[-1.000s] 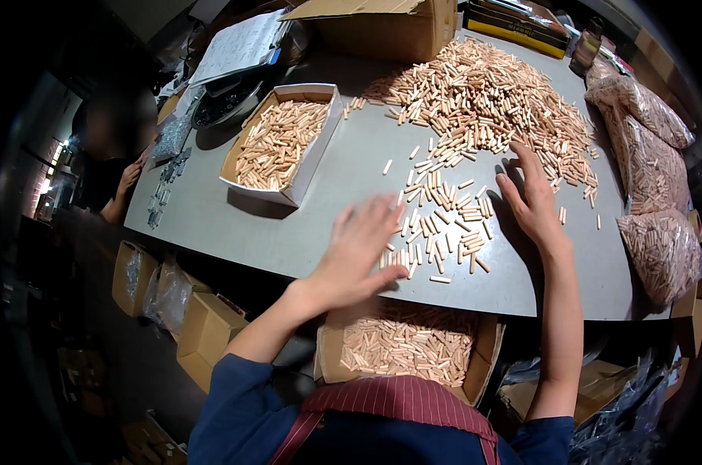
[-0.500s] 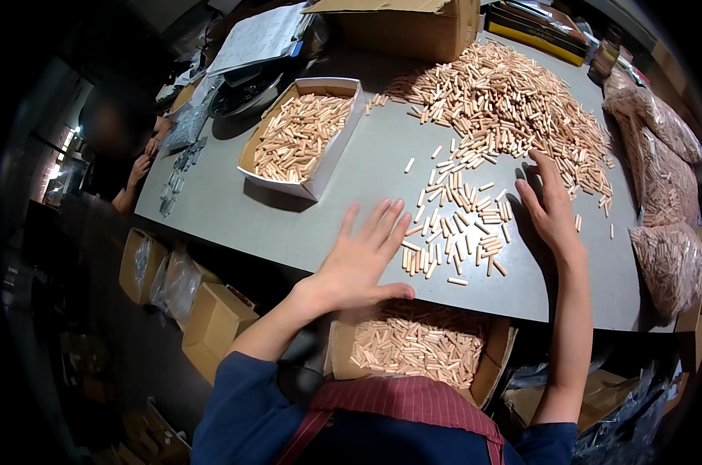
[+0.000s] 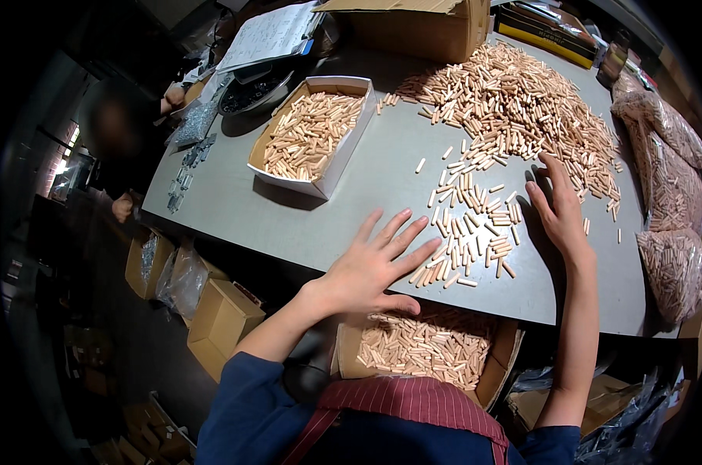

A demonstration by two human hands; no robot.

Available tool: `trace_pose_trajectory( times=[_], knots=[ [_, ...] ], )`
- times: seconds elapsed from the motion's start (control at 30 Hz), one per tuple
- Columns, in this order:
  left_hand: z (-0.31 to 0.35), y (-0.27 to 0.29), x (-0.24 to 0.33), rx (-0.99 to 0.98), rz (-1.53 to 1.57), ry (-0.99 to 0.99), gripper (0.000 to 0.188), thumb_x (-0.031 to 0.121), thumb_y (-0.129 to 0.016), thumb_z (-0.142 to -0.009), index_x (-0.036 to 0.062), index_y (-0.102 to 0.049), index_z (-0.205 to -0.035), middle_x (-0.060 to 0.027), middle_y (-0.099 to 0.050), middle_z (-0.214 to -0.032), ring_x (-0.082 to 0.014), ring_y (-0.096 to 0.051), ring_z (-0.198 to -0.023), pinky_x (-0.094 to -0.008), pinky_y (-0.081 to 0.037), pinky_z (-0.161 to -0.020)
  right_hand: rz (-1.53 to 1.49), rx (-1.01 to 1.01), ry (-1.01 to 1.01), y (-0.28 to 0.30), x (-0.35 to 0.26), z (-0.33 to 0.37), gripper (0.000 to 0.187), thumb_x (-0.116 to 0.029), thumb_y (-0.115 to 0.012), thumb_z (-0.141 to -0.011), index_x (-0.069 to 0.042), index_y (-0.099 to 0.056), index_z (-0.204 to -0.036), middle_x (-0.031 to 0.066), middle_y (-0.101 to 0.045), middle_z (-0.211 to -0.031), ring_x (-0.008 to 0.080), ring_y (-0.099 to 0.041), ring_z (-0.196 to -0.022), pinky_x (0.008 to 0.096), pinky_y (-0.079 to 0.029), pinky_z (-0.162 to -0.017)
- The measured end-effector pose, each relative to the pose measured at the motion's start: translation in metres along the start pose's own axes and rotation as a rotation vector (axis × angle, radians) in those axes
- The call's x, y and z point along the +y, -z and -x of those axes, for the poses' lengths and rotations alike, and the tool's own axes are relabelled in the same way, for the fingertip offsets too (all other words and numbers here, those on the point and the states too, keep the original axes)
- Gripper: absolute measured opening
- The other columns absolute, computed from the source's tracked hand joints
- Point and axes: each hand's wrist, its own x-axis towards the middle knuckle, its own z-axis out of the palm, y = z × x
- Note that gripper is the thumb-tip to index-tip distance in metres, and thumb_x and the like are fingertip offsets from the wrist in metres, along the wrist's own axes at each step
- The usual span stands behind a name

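Loose wooden dowels (image 3: 475, 225) lie scattered on the grey tabletop (image 3: 366, 167), spreading down from a large pile of dowels (image 3: 514, 101). My left hand (image 3: 382, 260) is open at the table's near edge, palm down with fingers spread, its fingertips against the left side of the scattered dowels. My right hand (image 3: 556, 205) is open too, fingers apart and slightly curved, between the scattered dowels and the lower right of the pile. Neither hand holds anything. Below the table edge, a cardboard box (image 3: 349, 353) holds many more dowels, just under my left thumb.
A white-sided box (image 3: 343, 159) full of dowels stands left of the pile. Bulging clear bags of dowels (image 3: 669, 209) line the right edge. At the back are a large carton (image 3: 413, 35) and a clipboard (image 3: 270, 35). Another person's hand (image 3: 122, 207) is at the far left.
My left hand has moved slightly right against the scattered dowels, bunching those at the near left. My right hand stays about where it was. The whole view has shifted a little.
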Motion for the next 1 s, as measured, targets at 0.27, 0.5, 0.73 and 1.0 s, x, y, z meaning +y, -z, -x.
trace_pose_trajectory(
  times=[0.27,0.5,0.73,1.0],
  knots=[
    [-0.011,-0.014,-0.024,0.116,0.112,0.121,0.097,0.062,-0.052,-0.103,-0.0123,-0.025,-0.159,-0.0326,-0.031,-0.165,-0.0468,-0.026,-0.156,-0.0533,-0.019,-0.127,-0.008,0.015,-0.030,0.000,-0.002,-0.001,0.060,-0.026,-0.065,-0.105,0.000,-0.041,-0.153,0.0233,-0.055,-0.147,0.0363,-0.064,-0.125,0.0447,-0.051,-0.106],
    [-0.028,-0.010,-0.032,0.091,0.106,0.167,0.084,0.053,-0.047,-0.108,-0.0131,-0.030,-0.157,-0.0331,-0.030,-0.165,-0.0452,-0.025,-0.157,-0.0533,-0.017,-0.128,-0.022,0.018,-0.024,0.000,0.000,-0.001,0.062,-0.026,-0.066,-0.104,0.000,-0.041,-0.154,0.0235,-0.054,-0.148,0.0362,-0.065,-0.124,0.0445,-0.051,-0.106],
    [-0.026,-0.011,-0.028,0.202,0.192,0.142,0.076,0.044,-0.061,-0.101,-0.0069,-0.040,-0.154,-0.0287,-0.039,-0.161,-0.0436,-0.032,-0.153,-0.0524,-0.023,-0.124,-0.023,0.029,-0.015,-0.001,-0.001,-0.001,0.061,-0.025,-0.066,-0.104,0.000,-0.041,-0.154,0.0232,-0.055,-0.147,0.0365,-0.064,-0.124,0.0445,-0.051,-0.106],
    [-0.018,-0.001,0.002,0.335,0.444,-0.016,0.033,0.011,-0.074,-0.077,0.0119,-0.074,-0.110,-0.0095,-0.059,-0.115,-0.0314,-0.054,-0.110,-0.0429,-0.042,-0.102,0.022,0.007,0.033,0.000,0.003,0.000,0.050,-0.022,-0.065,-0.103,0.000,-0.051,-0.146,0.0210,-0.051,-0.152,0.0380,-0.058,-0.134,0.0438,-0.048,-0.111]
  ],
)
